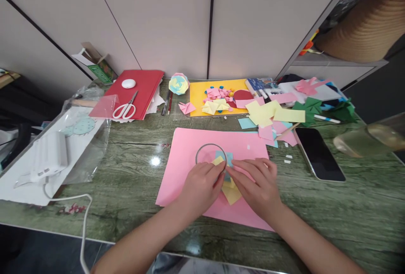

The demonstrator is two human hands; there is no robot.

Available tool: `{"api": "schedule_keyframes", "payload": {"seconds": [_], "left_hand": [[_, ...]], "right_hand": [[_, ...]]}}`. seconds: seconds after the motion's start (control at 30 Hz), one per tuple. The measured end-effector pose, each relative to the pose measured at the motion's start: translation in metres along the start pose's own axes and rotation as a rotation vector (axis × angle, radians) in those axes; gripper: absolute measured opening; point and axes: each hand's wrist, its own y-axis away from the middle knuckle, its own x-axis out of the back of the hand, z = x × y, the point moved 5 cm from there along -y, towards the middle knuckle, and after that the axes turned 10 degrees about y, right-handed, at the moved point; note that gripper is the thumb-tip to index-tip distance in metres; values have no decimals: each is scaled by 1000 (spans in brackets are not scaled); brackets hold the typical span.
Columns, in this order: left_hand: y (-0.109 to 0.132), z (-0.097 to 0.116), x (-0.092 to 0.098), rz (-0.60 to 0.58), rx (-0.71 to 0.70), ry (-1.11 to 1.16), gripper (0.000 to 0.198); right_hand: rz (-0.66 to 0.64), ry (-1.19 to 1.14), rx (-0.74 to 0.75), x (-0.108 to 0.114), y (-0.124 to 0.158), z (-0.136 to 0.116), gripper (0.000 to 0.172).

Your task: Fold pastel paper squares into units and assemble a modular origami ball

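Note:
A pink paper sheet [190,151] lies on the green marbled table [136,168]. On it rests a thin ring [202,149] with small blue and yellow paper squares [223,158] at its near edge. My left hand [199,187] pinches the ring's near rim and the yellow paper. My right hand [257,183] has its fingers together, pressing the blue and yellow pieces beside the ring. A larger yellow piece [231,194] shows between both hands.
A black phone [318,154] lies to the right. Loose coloured paper scraps [268,116] and an orange sheet [198,92] with folded pieces sit behind. White scissors [125,107] rest on a red folder [142,86]. A white power bank [47,156] with cable lies at left.

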Motion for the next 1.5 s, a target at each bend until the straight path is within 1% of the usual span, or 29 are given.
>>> {"api": "schedule_keyframes", "payload": {"seconds": [0.1, 0.2, 0.27, 0.37, 0.43, 0.5, 0.53, 0.57, 0.6, 0.67, 0.77, 0.83, 0.9, 0.93, 1.0, 1.1, 1.17, 1.23, 1.3, 1.37, 1.43, 1.5], "left_hand": [[1, 3, -2, -12, -46, -94, 23], [1, 6, -2, -20, -103, -163, 24], [1, 7, -2, -21, -125, -158, 25], [3, 11, 0, -8, -112, -79, 26], [5, 15, 1, 1, -102, 7, 27], [6, 21, 1, 5, -129, 84, 30], [6, 23, 2, 14, -153, 106, 31], [5, 23, 4, 25, -176, 108, 31], [3, 18, 6, 53, -169, 87, 30], [-3, -2, 15, 130, -86, 11, 25], [-13, -49, 27, 140, 124, -194, 28], [-17, -74, 35, 154, 185, -232, 33], [-19, -89, 41, 170, 218, -241, 38], [-19, -92, 43, 182, 229, -239, 40], [-19, -86, 42, 181, 227, -213, 42], [-19, -61, 29, 103, 183, -120, 31], [-18, -44, 18, 34, 161, -51, 23], [-16, -32, 7, -18, 153, -2, 21], [-15, -27, -1, -53, 158, 35, 23], [-14, -26, -6, -74, 168, 63, 28], [-14, -27, -9, -89, 178, 85, 33], [-13, -28, -10, -99, 195, 129, 33]], "right_hand": [[14, 9, -27, 0, -2, 1, 20], [5, -32, -77, -1, -4, -1, 13], [0, -59, -109, -1, -4, -4, 11], [8, -95, -185, -2, -5, -4, 10], [12, -135, -297, -5, -5, 7, 8], [11, -265, -507, -11, -3, 31, 4], [7, -428, -650, -17, 0, 46, 3], [7, -639, -798, -24, 4, 60, 4], [-12, -717, -839, -28, 5, 69, 9], [-29, -834, -885, -32, 7, 83, 15], [-67, -956, -895, -37, 10, 88, 20], [-97, -1013, -889, -39, 11, 86, 22], [-127, -1040, -874, -39, 10, 82, 24], [-140, -1042, -864, -38, 9, 80, 25], [-168, -1026, -835, -35, 6, 76, 29], [-215, -960, -774, -28, 1, 64, 39], [-299, -832, -689, -25, -1, 52, 48], [-394, -694, -591, -25, -1, 40, 55], [-428, -597, -519, -27, -1, 32, 58], [-415, -546, -474, -29, 0, 28, 57], [-418, -559, -457, -32, 1, 25, 56], [-454, -629, -468, -36, 2, 22, 57]]}}
